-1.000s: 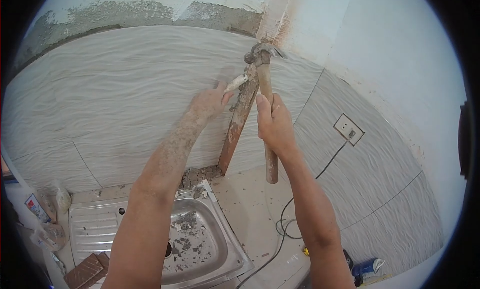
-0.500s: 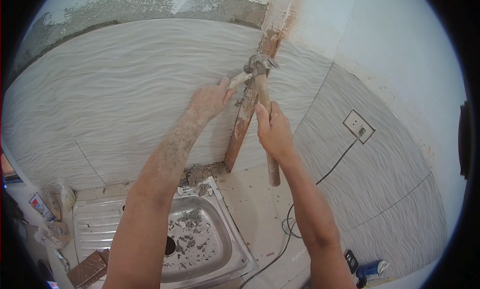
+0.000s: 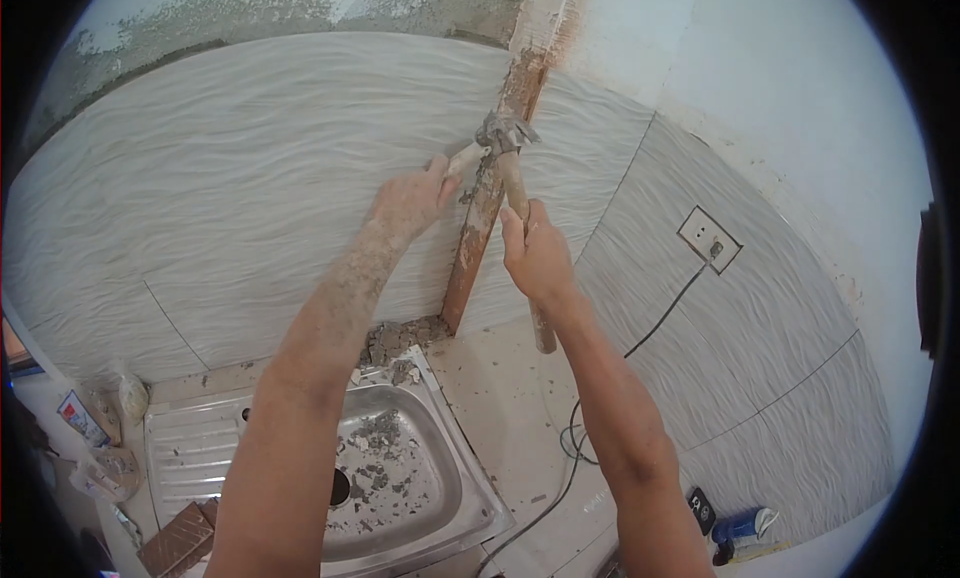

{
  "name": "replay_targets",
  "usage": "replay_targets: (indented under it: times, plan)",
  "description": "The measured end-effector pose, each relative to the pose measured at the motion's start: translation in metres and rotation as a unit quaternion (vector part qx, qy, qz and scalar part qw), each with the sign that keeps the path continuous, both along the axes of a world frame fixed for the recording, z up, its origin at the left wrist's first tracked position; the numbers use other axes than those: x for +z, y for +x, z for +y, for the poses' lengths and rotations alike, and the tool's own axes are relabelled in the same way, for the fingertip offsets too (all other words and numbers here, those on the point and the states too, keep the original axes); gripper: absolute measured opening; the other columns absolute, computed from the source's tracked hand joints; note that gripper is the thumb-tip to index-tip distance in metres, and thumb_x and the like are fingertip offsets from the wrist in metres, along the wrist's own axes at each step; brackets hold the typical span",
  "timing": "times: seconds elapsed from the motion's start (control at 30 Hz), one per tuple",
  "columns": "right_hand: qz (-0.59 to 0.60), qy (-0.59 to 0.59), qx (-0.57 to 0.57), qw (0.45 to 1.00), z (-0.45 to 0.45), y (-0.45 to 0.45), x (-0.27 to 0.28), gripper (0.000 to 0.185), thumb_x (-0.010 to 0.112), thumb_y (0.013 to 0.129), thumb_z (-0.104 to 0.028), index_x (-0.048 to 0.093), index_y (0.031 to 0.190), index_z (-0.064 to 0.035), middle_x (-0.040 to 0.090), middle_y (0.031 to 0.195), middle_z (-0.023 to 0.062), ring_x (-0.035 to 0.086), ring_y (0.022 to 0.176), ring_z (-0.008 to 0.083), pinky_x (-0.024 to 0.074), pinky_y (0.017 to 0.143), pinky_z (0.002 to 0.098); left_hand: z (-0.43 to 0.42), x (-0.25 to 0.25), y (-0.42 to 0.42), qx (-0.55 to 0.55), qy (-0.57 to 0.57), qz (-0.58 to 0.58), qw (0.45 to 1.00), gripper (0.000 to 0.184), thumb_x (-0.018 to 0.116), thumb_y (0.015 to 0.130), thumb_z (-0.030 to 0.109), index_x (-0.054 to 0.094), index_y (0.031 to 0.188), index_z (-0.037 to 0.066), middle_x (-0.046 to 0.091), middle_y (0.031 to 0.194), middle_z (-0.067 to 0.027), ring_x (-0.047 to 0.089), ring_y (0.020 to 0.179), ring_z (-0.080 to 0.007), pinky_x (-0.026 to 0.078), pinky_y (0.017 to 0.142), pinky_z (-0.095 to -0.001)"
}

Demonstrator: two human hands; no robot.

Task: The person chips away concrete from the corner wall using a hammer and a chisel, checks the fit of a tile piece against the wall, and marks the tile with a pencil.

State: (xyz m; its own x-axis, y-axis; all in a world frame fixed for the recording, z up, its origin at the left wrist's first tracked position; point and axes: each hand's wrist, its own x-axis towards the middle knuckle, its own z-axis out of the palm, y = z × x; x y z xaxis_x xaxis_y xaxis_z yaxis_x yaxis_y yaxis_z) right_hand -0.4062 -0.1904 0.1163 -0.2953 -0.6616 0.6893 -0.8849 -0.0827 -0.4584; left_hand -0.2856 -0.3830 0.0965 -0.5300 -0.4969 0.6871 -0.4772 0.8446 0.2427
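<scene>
My right hand [image 3: 540,258] is wrapped round the wooden handle of a claw hammer [image 3: 515,183], with the hammer's metal head uppermost. My left hand [image 3: 412,200] grips a tool with a pale handle [image 3: 466,159]. The far end of that tool is hidden behind the hammer head, so its kind does not show. Both tools meet in front of a reddish-brown, plaster-flecked strip [image 3: 470,253] that runs up the wavy tiled wall [image 3: 290,158]. Dust and grit coat my left forearm.
Below is a steel sink [image 3: 455,478] strewn with rubble. Broken mortar [image 3: 405,340] is heaped at the strip's foot. A black cable [image 3: 655,328] hangs from a wall socket [image 3: 710,240]. Bottles and a tube [image 3: 82,418] stand left; a blue can [image 3: 740,525] lies right.
The whole view has shifted slightly, so everything appears a little further left and up. Both hands keep the same grip, and the hammer head stays by the pale-handled tool.
</scene>
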Motion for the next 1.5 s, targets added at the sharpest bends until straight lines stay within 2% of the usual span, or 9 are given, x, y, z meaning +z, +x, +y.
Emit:
replay_targets:
  times: [0.47, 0.57, 0.67, 0.83, 1.03, 1.13, 1.37, 1.43, 1.5]
  plan:
    - [0.031, 0.047, -0.017, 0.998, 0.014, 0.021, -0.007, 0.038, 0.052, 0.103, -0.038, 0.054, 0.105, -0.0002, 0.066, 0.070, 0.0269, 0.066, 0.070, 0.0493, 0.0511, 0.066, 0.0561, -0.010, -0.046, -0.026, -0.073, 0.123, 0.134, 0.981, 0.039, 0.051, 0.104, 0.038, 0.049, 0.127, 0.007, 0.070, 0.088, -0.0280, 0.067, 0.082, -0.0502, 0.055, 0.070, -0.0561]
    - [0.015, 0.075, 0.018, 0.997, 0.010, 0.022, -0.018, 0.041, 0.050, 0.103, -0.041, 0.054, 0.103, -0.0010, 0.066, 0.072, 0.0268, 0.067, 0.071, 0.0486, 0.0517, 0.067, 0.0557, -0.013, -0.060, -0.036, -0.098, 0.069, 0.117, 0.986, 0.044, 0.051, 0.103, 0.033, 0.048, 0.139, 0.007, 0.070, 0.103, -0.0287, 0.066, 0.096, -0.0489, 0.055, 0.079, -0.0544]
    - [0.010, 0.081, 0.031, 0.996, 0.009, 0.018, -0.021, 0.041, 0.051, 0.103, -0.042, 0.054, 0.101, -0.0011, 0.067, 0.072, 0.0264, 0.067, 0.071, 0.0479, 0.0521, 0.066, 0.0549, 0.026, -0.031, -0.028, -0.046, 0.233, 0.042, 0.971, 0.047, 0.051, 0.102, 0.032, 0.052, 0.141, 0.007, 0.069, 0.113, -0.0259, 0.065, 0.107, -0.0455, 0.053, 0.086, -0.0512]
    - [0.021, 0.044, 0.029, 0.998, -0.001, -0.007, -0.027, 0.042, 0.052, 0.102, -0.043, 0.054, 0.100, -0.0009, 0.067, 0.071, 0.0248, 0.067, 0.068, 0.0464, 0.0524, 0.063, 0.0544, 0.013, -0.054, -0.046, -0.076, 0.208, 0.140, 0.965, 0.036, 0.057, 0.100, 0.029, 0.063, 0.124, 0.003, 0.066, 0.124, -0.0255, 0.064, 0.116, -0.0378, 0.051, 0.092, -0.0441]
    - [0.064, 0.055, 0.064, 0.994, 0.009, -0.016, -0.030, 0.044, 0.054, 0.101, -0.045, 0.054, 0.101, -0.0011, 0.067, 0.073, 0.0243, 0.067, 0.071, 0.0466, 0.0520, 0.065, 0.0544, 0.027, -0.055, -0.067, -0.064, 0.272, 0.255, 0.926, 0.031, 0.060, 0.099, 0.022, 0.063, 0.121, 0.000, 0.067, 0.118, -0.0207, 0.064, 0.114, -0.0323, 0.051, 0.091, -0.0415]
    - [0.090, 0.046, 0.038, 0.994, -0.001, -0.030, -0.037, 0.042, 0.055, 0.101, -0.044, 0.054, 0.098, -0.0021, 0.067, 0.069, 0.0210, 0.068, 0.065, 0.0427, 0.0528, 0.058, 0.0515, 0.019, -0.063, -0.061, -0.090, 0.181, 0.159, 0.967, 0.032, 0.061, 0.099, 0.023, 0.062, 0.121, -0.001, 0.067, 0.115, -0.0181, 0.065, 0.111, -0.0290, 0.050, 0.090, -0.0400]
    - [0.059, 0.074, 0.073, 0.993, 0.008, -0.021, -0.033, 0.044, 0.055, 0.101, -0.046, 0.055, 0.100, -0.0024, 0.066, 0.067, 0.0220, 0.066, 0.065, 0.0459, 0.0518, 0.060, 0.0529, 0.032, -0.054, -0.068, 0.040, 0.261, 0.189, 0.946, 0.038, 0.063, 0.099, 0.022, 0.059, 0.128, -0.002, 0.068, 0.116, -0.0181, 0.065, 0.110, -0.0299, 0.050, 0.092, -0.0394]
    - [0.055, 0.053, 0.044, 0.996, -0.001, -0.026, -0.033, 0.042, 0.054, 0.102, -0.044, 0.054, 0.100, -0.0017, 0.067, 0.068, 0.0224, 0.067, 0.063, 0.0441, 0.0518, 0.057, 0.0540, 0.021, -0.067, -0.059, -0.133, 0.108, 0.179, 0.969, 0.038, 0.061, 0.100, 0.027, 0.060, 0.124, -0.003, 0.069, 0.113, -0.0201, 0.066, 0.105, -0.0323, 0.051, 0.089, -0.0412]
    - [0.034, 0.055, 0.040, 0.997, 0.001, -0.019, -0.034, 0.043, 0.053, 0.102, -0.044, 0.055, 0.101, -0.0014, 0.067, 0.069, 0.0228, 0.067, 0.064, 0.0445, 0.0521, 0.058, 0.0541, 0.024, -0.063, -0.060, -0.110, 0.166, 0.184, 0.963, 0.039, 0.061, 0.100, 0.030, 0.060, 0.121, -0.003, 0.069, 0.112, -0.0207, 0.067, 0.104, -0.0331, 0.051, 0.088, -0.0418]
